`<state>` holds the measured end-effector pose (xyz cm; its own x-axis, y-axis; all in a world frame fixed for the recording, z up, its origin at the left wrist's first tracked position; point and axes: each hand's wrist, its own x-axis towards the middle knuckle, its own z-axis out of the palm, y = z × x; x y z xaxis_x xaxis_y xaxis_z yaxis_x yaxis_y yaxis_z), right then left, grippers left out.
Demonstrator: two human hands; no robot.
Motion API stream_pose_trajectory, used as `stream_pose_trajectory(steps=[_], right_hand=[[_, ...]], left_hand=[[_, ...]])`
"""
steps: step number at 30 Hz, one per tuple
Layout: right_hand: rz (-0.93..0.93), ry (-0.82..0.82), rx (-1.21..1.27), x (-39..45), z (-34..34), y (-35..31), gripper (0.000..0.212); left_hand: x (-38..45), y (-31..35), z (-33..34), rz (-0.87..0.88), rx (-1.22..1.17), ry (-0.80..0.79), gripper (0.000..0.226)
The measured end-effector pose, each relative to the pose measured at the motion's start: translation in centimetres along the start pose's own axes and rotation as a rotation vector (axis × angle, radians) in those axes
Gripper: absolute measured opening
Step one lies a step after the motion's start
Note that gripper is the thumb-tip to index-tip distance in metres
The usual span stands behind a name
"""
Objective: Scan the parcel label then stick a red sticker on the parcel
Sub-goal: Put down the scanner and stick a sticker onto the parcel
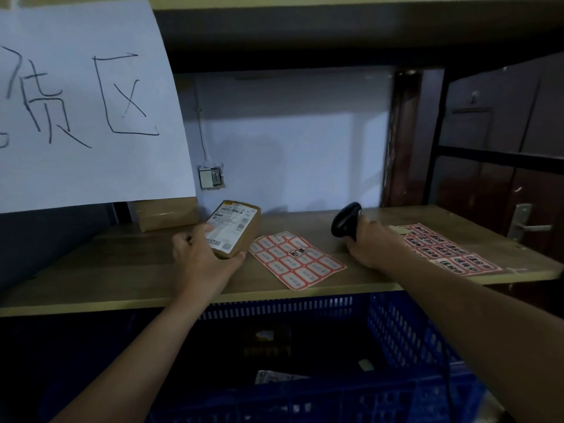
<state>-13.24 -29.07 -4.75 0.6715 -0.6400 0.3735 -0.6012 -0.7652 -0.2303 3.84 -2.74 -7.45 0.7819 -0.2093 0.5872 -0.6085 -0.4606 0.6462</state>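
Note:
A small brown parcel [241, 230] with a white shipping label on top lies tilted on the wooden shelf [122, 270]. My left hand [201, 254] grips its near end, thumb on the label. My right hand [372, 242] holds a black handheld scanner [346, 221] upright on the shelf, to the right of the parcel and apart from it. Between the hands lies a sheet of red-bordered stickers [296, 261], mostly blank with one marked. A second red sticker sheet [442, 248] with black writing lies right of my right hand.
A second brown box [166, 215] stands at the back left behind a hanging white paper sign [85, 102]. A blue plastic crate [396, 331] holding dark items sits below the shelf edge. A wall socket [210, 177] is behind; a door with handle [525, 224] at right.

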Motion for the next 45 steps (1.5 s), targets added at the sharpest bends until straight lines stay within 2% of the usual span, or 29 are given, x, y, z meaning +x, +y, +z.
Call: stream_pose_trajectory(steps=[3, 9, 15, 18, 19, 22, 24, 29, 37, 45], right_hand=[[-0.023, -0.012, -0.111, 0.2, 0.4, -0.2, 0.051], [-0.023, 0.002, -0.127, 0.3, 0.4, 0.0, 0.051], [0.051, 0.011, -0.242, 0.5, 0.4, -1.5, 0.068], [-0.103, 0.18, -0.199, 0.4, -0.1, -3.3, 0.055], [-0.176, 0.186, -0.14, 0.4, -0.2, -4.1, 0.05], [-0.298, 0.008, 0.015, 0.1, -0.2, -7.0, 0.037], [-0.288, -0.102, 0.036, -0.1, 0.5, -8.5, 0.042], [-0.23, -0.115, -0.055, 0.0, 2.9, -9.9, 0.062], [-0.215, -0.051, -0.069, -0.2, 3.4, -11.0, 0.027], [-0.237, -0.036, -0.095, -0.7, 3.5, -11.1, 0.02]], left_hand=[[-0.3, 0.2, 0.0, -0.017, -0.014, -0.013, 0.074], [-0.5, 0.5, -0.5, -0.049, 0.007, -0.065, 0.072], [-0.6, 0.4, -0.5, -0.064, 0.024, -0.103, 0.073], [-1.0, 0.4, -0.6, -0.05, 0.002, -0.103, 0.073], [-1.0, 0.4, -0.7, -0.043, -0.001, -0.1, 0.073], [-1.2, 0.4, -0.8, -0.041, 0.006, -0.098, 0.075], [-1.2, 0.4, -0.9, -0.045, 0.02, -0.099, 0.078], [-1.5, 0.5, -0.7, -0.026, 0.07, -0.07, 0.082], [-1.6, 0.7, -0.6, -0.001, 0.087, -0.085, 0.082], [-1.8, 0.7, -0.2, 0.021, 0.107, -0.071, 0.086]])
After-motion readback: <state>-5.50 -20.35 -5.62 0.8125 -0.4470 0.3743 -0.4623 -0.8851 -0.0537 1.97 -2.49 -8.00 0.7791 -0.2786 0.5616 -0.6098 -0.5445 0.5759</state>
